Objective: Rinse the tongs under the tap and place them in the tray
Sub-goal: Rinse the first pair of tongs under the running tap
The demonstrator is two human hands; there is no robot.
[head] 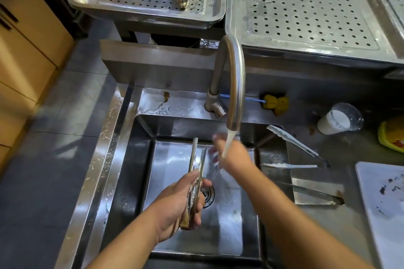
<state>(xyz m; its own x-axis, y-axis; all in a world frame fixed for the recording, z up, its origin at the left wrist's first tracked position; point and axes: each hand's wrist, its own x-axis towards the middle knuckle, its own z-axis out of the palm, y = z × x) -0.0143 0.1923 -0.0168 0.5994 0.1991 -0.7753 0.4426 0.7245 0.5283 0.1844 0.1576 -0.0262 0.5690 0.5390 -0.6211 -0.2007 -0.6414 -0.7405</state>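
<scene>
**Task item.** The slim steel tongs with serrated tips are over the stainless steel sink, tips pointing away from the person. They sit just left of the water stream, not in it. Judged: rinsing is not complete.

**Left hand.** The left hand is wrapped round the handle end of the tongs, fingers curled. The grip pinches the two arms near together, which leaves the working ends exposed for the water.

**Right hand.** The right hand is directly beneath the curved steel tap, with water striking it. It is motion-blurred; the fingers look extended and hold nothing. Probably it is being wetted or is testing the flow.

**Destination.** Two perforated steel trays stand beyond the sink: one at the upper left carrying glassware, and a larger one to the right. Which is intended cannot be told.

**Other.** Further white-tipped tongs lie on the surface right of the sink, apparently awaiting their turn.
</scene>
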